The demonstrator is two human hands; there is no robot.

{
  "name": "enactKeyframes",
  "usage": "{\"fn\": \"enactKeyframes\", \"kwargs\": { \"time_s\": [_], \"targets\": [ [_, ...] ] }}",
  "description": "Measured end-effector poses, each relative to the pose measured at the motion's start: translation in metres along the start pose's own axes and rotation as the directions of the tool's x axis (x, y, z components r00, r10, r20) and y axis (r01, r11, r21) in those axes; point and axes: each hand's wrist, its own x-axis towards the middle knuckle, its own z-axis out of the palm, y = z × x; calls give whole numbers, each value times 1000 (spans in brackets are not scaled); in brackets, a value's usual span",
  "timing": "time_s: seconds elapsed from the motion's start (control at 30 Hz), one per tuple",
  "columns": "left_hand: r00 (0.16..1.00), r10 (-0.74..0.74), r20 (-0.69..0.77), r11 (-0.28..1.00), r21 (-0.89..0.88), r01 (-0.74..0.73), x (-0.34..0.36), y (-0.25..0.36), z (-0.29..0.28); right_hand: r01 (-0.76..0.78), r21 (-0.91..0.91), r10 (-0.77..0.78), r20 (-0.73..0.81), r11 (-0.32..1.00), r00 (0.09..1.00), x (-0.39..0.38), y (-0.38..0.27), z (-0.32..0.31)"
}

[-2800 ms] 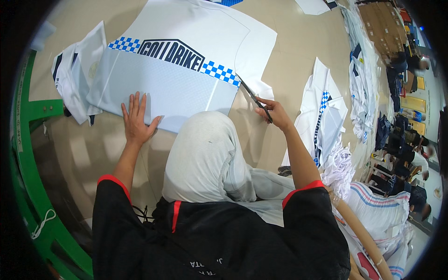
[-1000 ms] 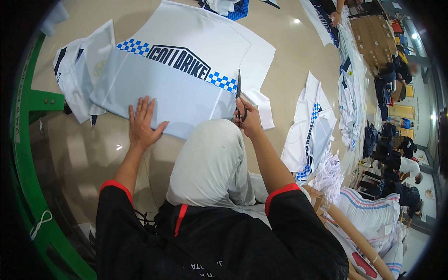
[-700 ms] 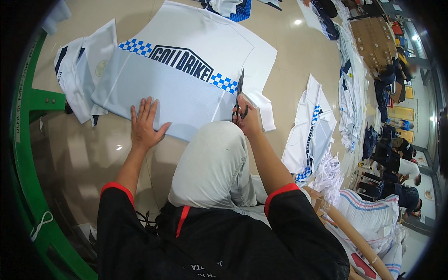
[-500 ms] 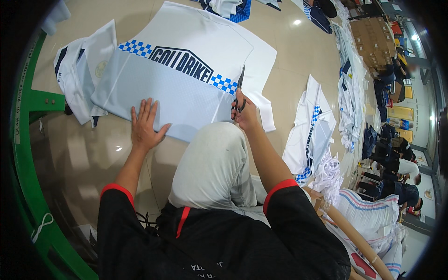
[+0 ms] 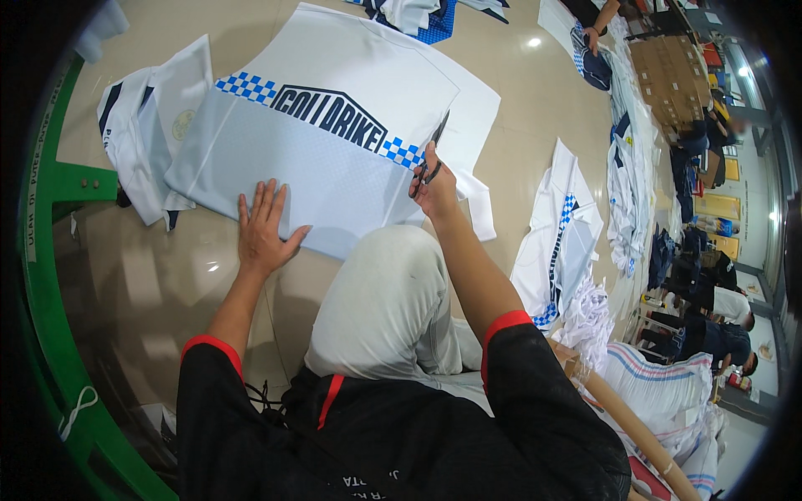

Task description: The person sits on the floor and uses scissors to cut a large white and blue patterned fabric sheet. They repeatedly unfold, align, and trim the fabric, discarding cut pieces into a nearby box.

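A large piece of fabric (image 5: pixel 317 175) lies flat on the tiled floor, white above and pale blue below, with a blue checkered band and dark lettering across it. My left hand (image 5: pixel 267 230) rests flat on its lower edge, fingers spread. In my right hand (image 5: pixel 436 185) is a pair of dark scissors (image 5: pixel 441 127), the fingers wrapped round the handles. The blades point up and slightly right over the fabric near the right end of the checkered band. Whether the blades are parted is hard to make out.
Another white fabric piece (image 5: pixel 146 142) lies at the left, beside a green metal frame (image 5: pixel 83 184). To the right are a checkered white piece (image 5: pixel 551 234), white scraps (image 5: pixel 589 313) and a long cardboard tube (image 5: pixel 639 426). Another person's hand (image 5: pixel 595 37) touches fabric at the upper right.
My right hand has turned, so the scissors now tilt more to the right. My left hand stays flat on the fabric. Another person's hand has come into view at the upper right.
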Motion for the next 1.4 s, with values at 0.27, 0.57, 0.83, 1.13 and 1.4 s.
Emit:
{"fn": "enactKeyframes", "kwargs": {
  "time_s": [0.27, 0.57, 0.83, 1.13, 1.4],
  "targets": [
    [1000, -12, 6, 1000, -2, 12, 0, 0, -2, -5, 38, 6, -36, 999, 999, 16, 5, 9],
    [999, -23, 32, 1000, -1, 23, 1, 3, -3, -29, 37, 31, -68, 999, 997, 43, -14, 14],
    [999, -15, 28, 1000, 2, 15, 1, 4, -1, -18, 102, 26, -73, 995, 997, 59, -11, 15],
    [999, -14, 41, 1000, -2, 14, 1, 4, -2, 14, 50, -10, -92, 999, 996, 76, -24, 17],
    [999, -28, 23, 1000, 0, 28, 0, 3, 2, -49, 159, 65, -98, 986, 993, 82, -40, 25]
  ]
}}
